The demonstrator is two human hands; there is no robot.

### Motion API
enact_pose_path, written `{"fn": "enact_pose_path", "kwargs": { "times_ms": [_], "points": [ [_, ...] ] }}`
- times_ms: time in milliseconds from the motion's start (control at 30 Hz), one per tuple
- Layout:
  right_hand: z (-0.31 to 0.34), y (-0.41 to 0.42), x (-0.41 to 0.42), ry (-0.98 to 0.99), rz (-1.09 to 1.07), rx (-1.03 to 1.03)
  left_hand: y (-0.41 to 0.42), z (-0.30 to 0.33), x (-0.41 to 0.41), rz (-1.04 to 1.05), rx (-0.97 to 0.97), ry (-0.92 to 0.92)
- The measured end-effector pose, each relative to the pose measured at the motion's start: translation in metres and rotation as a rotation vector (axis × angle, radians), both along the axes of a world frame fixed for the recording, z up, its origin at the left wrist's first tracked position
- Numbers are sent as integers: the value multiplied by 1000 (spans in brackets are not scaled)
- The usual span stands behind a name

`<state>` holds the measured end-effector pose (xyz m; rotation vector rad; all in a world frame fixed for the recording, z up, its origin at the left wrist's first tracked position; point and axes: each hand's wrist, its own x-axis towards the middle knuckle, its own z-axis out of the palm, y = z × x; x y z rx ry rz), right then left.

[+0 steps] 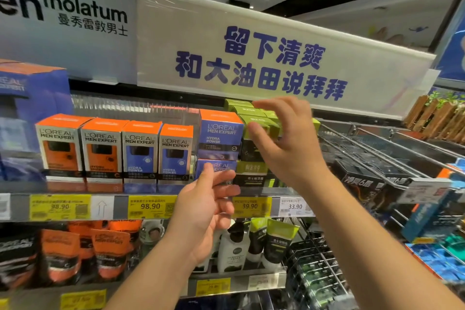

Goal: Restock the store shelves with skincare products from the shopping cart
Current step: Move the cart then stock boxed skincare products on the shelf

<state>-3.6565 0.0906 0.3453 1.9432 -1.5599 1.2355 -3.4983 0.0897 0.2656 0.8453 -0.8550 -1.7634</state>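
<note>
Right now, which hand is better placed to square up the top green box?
Right hand: its fingers already reach round the top green box. Left hand hangs open lower, before the blue boxes.

The right hand [284, 138] covers much of the stack of green and black cardboard boxes [247, 158], so whether its grip closes on one cannot be told. The left hand [208, 206] hides the lower blue cardboard box [217, 167] in part. The large blue and orange carton [27, 113] is blurred and cut by the left edge. Small print on the yellow price labels [60, 207] is unreadable.
</note>
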Motion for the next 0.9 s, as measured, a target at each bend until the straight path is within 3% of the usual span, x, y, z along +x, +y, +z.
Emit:
{"fn": "enact_pose_path", "kwargs": {
  "times_ms": [100, 200, 900],
  "points": [
    [12, -9, 16, 248, -50, 180, 0, -1, -1, 67, 28, 21],
    [10, -15, 22, 318, -34, 225, 1, 1, -1, 92, 35, 27],
    [8, -21, 18, 284, -13, 232, -3, 12, 0, 135, 81, 44]
  ]
}}
